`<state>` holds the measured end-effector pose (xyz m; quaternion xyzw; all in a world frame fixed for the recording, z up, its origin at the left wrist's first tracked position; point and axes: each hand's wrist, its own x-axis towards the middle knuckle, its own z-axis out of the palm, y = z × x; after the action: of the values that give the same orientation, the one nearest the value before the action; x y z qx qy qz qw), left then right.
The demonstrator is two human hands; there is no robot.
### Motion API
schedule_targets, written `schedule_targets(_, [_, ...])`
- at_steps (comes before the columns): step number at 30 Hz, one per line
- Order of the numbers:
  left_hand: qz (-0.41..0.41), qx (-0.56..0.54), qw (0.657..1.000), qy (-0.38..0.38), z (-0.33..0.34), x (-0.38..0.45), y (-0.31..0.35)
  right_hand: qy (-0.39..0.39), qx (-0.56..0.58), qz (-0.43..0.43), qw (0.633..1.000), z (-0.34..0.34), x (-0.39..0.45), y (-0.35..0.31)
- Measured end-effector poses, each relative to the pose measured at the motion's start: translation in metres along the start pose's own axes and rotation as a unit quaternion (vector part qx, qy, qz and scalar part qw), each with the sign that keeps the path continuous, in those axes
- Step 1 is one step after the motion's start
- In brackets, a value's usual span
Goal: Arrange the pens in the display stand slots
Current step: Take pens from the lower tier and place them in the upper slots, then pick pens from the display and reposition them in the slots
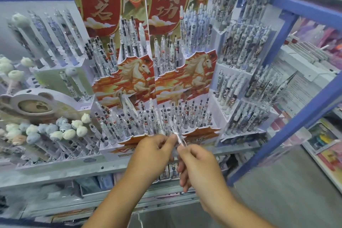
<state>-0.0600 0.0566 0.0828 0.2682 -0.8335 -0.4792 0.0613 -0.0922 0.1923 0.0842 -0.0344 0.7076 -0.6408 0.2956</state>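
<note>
Both hands, left hand [156, 149] and right hand [198, 163], pinch one clear pen [178, 136] just before the stand [201, 133] at the shelf [61, 167] front edge, probably mid-placement; next comes steering it into a free slot.

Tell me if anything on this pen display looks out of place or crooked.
Mostly tidy. In the red horse stand, the lower front row of clear pens leans unevenly, some tilted left and crossing neighbours. One clear pen is out of its slot, pinched between the left hand and right hand.
</note>
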Motion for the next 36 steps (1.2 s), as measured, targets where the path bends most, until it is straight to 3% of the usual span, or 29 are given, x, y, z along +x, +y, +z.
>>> schedule_targets(6, [-0.059,-0.188,0.979,-0.054,0.007,-0.007,0.022,0.007,-0.117,-0.084,0.990,-0.002,-0.019,0.008])
schedule_targets(10, [0.017,-0.153,0.985,-0.079,-0.003,-0.015,0.029,-0.030,-0.159,-0.132,0.978,-0.026,-0.027,-0.009])
schedule_targets(16, [0.056,-0.172,0.976,-0.125,-0.016,-0.023,0.048,-0.024,-0.133,-0.211,0.968,-0.058,-0.010,-0.057])
schedule_targets(25, [0.087,-0.211,0.971,-0.076,-0.008,-0.013,0.075,-0.074,-0.163,-0.215,0.960,-0.077,-0.011,-0.075])
schedule_targets(28, [0.028,-0.322,0.941,-0.101,0.001,-0.010,0.086,-0.037,-0.136,-0.245,0.959,-0.083,-0.016,-0.072])
schedule_targets(33, [-0.056,-0.488,0.842,-0.223,0.020,-0.007,0.097,0.005,-0.043,-0.291,0.956,-0.097,-0.022,-0.082])
schedule_targets(36, [-0.075,-0.493,0.830,-0.249,0.019,-0.006,0.102,0.036,-0.072,-0.329,0.941,-0.107,-0.021,-0.100])
